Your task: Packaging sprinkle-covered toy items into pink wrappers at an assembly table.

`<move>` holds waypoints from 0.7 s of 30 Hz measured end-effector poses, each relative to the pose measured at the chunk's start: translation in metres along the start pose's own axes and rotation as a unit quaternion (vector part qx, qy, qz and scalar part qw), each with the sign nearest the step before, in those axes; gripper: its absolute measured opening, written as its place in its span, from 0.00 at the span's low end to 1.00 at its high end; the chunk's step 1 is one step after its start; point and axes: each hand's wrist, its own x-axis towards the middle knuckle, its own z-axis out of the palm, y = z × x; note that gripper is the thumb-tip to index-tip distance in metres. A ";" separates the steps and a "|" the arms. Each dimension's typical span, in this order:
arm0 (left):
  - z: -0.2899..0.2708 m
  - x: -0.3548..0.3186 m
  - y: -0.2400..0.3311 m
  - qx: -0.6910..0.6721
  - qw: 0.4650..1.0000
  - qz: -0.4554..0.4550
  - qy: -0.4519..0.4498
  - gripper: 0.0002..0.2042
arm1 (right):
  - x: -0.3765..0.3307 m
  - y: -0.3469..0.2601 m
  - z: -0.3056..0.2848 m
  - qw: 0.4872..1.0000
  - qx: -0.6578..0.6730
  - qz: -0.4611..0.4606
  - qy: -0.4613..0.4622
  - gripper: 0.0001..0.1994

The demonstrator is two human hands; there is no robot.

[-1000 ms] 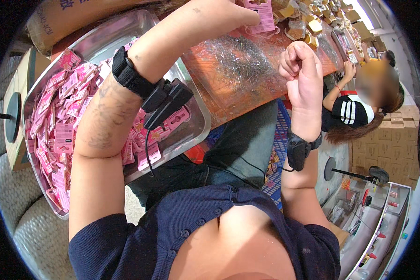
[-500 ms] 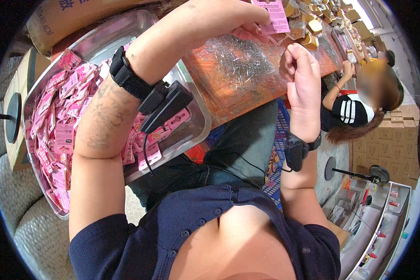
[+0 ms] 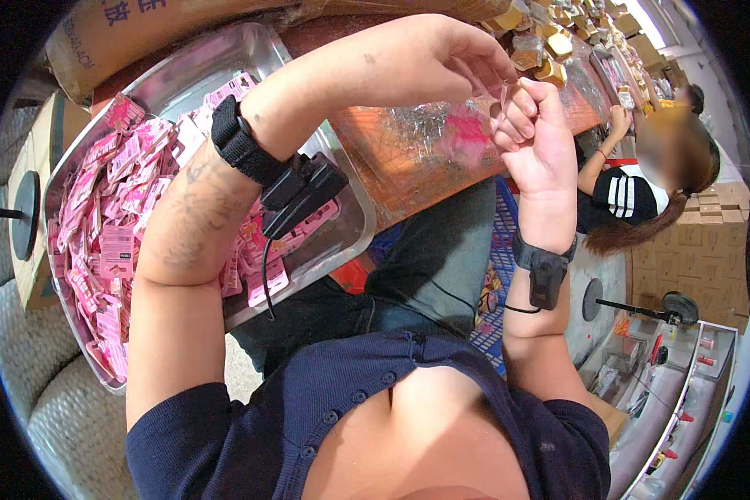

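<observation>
Left of frame: steel tray heaped with pink packets; upper centre, left hand and right hand meet, fingers curled shut pinching a clear plastic bag above the orange worktable; a co-worker sits far right.

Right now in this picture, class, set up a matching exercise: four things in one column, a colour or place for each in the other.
1. metal tray
2. left hand
3. wrist device
4. cardboard boxes

a. black, strapped on the right forearm
b. raised over the table, against the right hand
c. holds pink cards
d. stacked behind the seated person

1-c, 2-b, 3-a, 4-d
</observation>
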 end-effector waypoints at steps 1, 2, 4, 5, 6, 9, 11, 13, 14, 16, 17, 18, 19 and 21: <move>0.002 -0.002 0.005 -0.018 1.000 -0.017 -0.004 0.16 | 0.000 0.000 0.000 1.000 0.001 0.000 0.000 0.18; 0.004 -0.002 0.008 -0.036 0.999 -0.034 -0.009 0.16 | 0.000 0.001 -0.001 1.000 0.014 0.001 0.002 0.18; 0.008 -0.001 0.005 0.017 1.000 -0.014 0.007 0.13 | -0.001 0.002 0.001 1.000 0.028 0.002 0.004 0.19; 0.010 -0.002 0.004 -0.075 0.993 -0.086 0.027 0.11 | -0.002 0.002 0.005 1.000 0.022 -0.011 0.000 0.18; 0.012 -0.003 0.002 -0.167 0.972 -0.157 0.047 0.09 | -0.004 0.003 0.008 1.000 0.016 -0.024 -0.004 0.18; 0.009 -0.006 -0.004 -0.211 0.959 -0.174 0.078 0.08 | -0.012 0.011 0.019 0.982 -0.108 -0.154 -0.019 0.17; 0.015 -0.007 -0.002 -0.275 0.938 -0.193 0.087 0.07 | -0.018 0.018 0.028 0.954 -0.215 -0.210 0.008 0.16; 0.019 -0.006 -0.003 -0.354 0.909 -0.204 0.080 0.07 | -0.025 0.020 0.028 0.902 -0.339 -0.265 0.026 0.13; 0.021 -0.006 -0.004 -0.354 0.910 -0.201 0.078 0.07 | -0.026 0.020 0.027 0.901 -0.340 -0.267 0.028 0.13; 0.026 -0.004 -0.004 -0.342 0.917 -0.183 0.094 0.07 | -0.028 0.019 0.024 0.932 -0.276 -0.233 0.009 0.13; 0.024 -0.003 -0.003 -0.332 0.920 -0.195 0.076 0.10 | -0.029 0.018 0.023 0.931 -0.279 -0.235 0.012 0.13; 0.023 -0.005 -0.002 -0.335 0.920 -0.190 0.073 0.10 | -0.029 0.019 0.024 0.945 -0.251 -0.209 0.005 0.13; 0.025 -0.005 0.000 -0.330 0.916 -0.212 0.078 0.09 | -0.030 0.016 0.022 0.957 -0.226 -0.183 0.003 0.13; 0.027 -0.005 -0.001 -0.317 0.921 -0.214 0.078 0.08 | -0.030 0.015 0.019 0.954 -0.237 -0.182 -0.005 0.12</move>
